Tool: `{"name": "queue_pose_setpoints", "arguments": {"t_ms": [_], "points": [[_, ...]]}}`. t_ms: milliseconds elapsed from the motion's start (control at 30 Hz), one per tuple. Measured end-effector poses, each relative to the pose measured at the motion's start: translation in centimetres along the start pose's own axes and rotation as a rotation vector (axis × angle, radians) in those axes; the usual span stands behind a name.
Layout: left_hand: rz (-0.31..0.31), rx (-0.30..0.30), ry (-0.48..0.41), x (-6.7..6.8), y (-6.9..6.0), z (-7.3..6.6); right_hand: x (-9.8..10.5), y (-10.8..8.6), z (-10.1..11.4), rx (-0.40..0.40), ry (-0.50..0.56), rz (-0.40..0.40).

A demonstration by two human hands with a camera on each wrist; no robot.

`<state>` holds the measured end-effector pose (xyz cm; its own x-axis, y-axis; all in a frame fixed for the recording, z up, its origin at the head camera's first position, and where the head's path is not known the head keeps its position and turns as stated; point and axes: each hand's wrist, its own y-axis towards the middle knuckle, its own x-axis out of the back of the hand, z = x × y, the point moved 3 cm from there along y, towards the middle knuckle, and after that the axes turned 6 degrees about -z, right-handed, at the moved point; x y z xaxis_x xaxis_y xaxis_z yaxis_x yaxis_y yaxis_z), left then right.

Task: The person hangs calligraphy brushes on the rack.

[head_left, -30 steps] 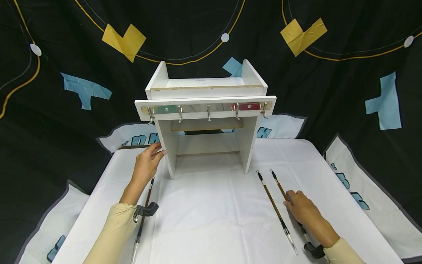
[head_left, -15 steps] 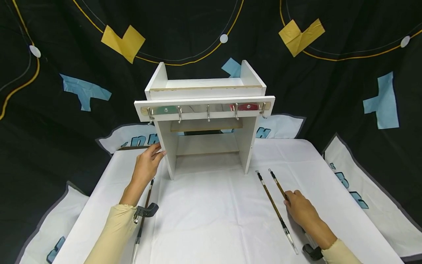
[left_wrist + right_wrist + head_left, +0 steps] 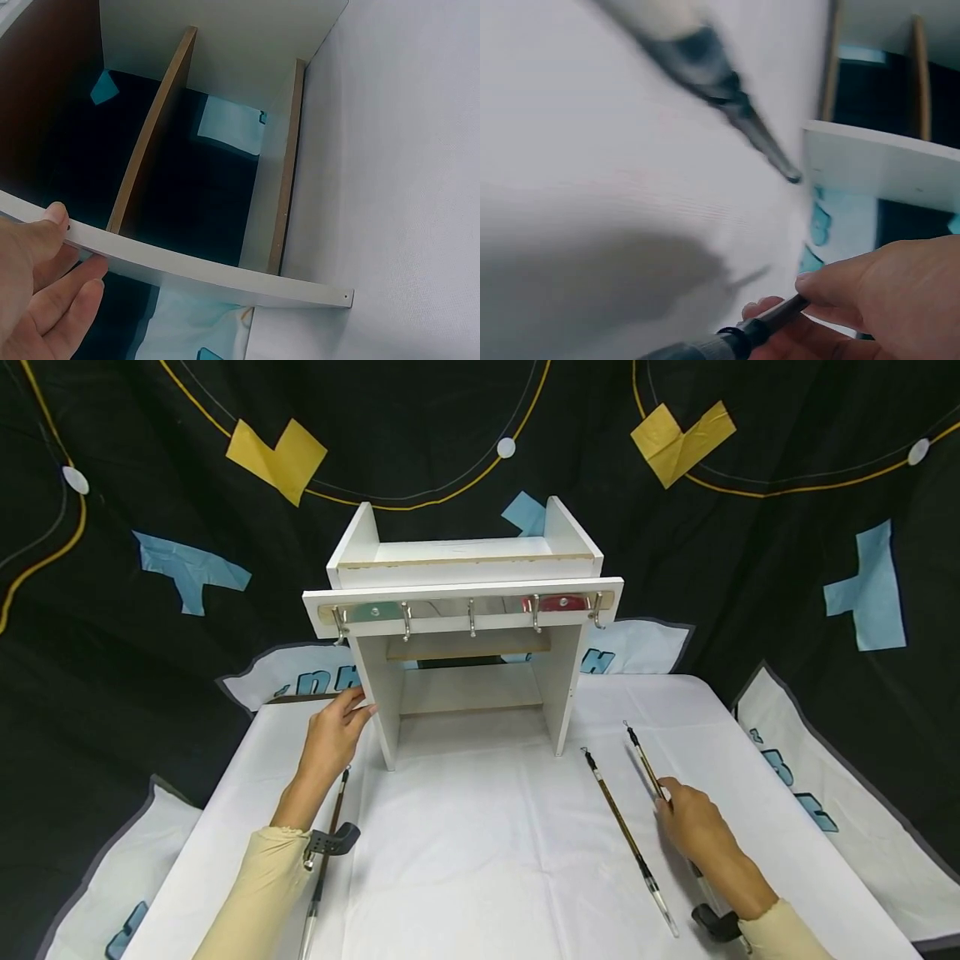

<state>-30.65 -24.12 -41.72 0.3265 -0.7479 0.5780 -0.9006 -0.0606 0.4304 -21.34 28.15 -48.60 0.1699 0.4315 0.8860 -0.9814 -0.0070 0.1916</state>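
While the left hand (image 3: 330, 735) pinches the rack (image 3: 442, 625) by the front edge of its side panel, just left of centre in the head view, the right hand (image 3: 697, 822) grips a brush (image 3: 643, 760) at lower right. The rack stands on the white worktop (image 3: 480, 868) in the middle of the frame: white boards, raw tan shelf edges, an open tray on top, and a front rail bearing a shiny strip with five metal hooks (image 3: 472, 618), a green patch towards its left and a red one towards its right. From the fingers the gripped brush slants up and left, slim and golden-brown, with a black upper end and a tiny loop. Near it on the left lies a similar second brush (image 3: 622, 827), clear at its lower end; a darker third brush (image 3: 318, 881) lies at lower left.

Across the left wrist view, the rack's pale panel runs from the left edge to the lower right. At lower left, the thumb is on the panel's edge and the other fingers are beneath it, with only the board's thickness between.

At lower right of the right wrist view, thumb and fingers close round the dark, ringed brush; another, blurred, crosses the top.
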Motion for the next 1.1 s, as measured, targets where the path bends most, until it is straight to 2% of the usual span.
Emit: {"name": "queue_pose_setpoints", "arguments": {"t_ms": [133, 367, 600, 833, 1100], "points": [[-0.004, -0.006, 0.004, 0.0, 0.0, 0.0, 1.8, 0.3, 0.6, 0.000, 0.064, -0.069], [-0.010, -0.007, 0.003, 0.1, 0.0, 0.1, 4.6, 0.5, 2.5, 0.063, 0.117, -0.275], [-0.010, -0.014, -0.015, 0.0, 0.0, 0.1, 6.3, -0.2, 5.1, 0.082, 0.186, -0.440], [-0.015, -0.016, -0.015, 0.0, 0.0, 0.2, 7.3, -1.1, 7.7, 0.125, 0.230, -0.537], [-0.016, -0.014, -0.008, -0.1, 0.0, 0.2, 7.9, -1.4, 10.6, 0.201, 0.313, -0.594]]}}
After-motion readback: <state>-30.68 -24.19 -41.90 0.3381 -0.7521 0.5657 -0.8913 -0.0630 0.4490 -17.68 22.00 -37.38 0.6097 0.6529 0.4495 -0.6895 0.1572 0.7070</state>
